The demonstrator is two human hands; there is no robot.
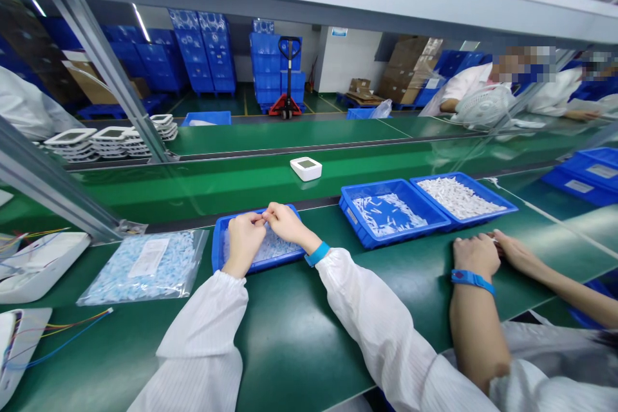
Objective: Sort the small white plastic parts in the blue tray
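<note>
My left hand and my right hand meet fingertip to fingertip above a blue tray of small pale pieces. Both are closed in a pinch, and whatever they hold is too small and too covered by the fingers to make out. A blue band circles my right wrist. Left of the tray lies a clear plastic bag full of small light-blue pieces, with a white label on it.
To the right stand two blue trays, one with scattered white strips, one heaped with white pieces. A co-worker's hands are close by. A white device sits on the belt; white housings with wires lie left.
</note>
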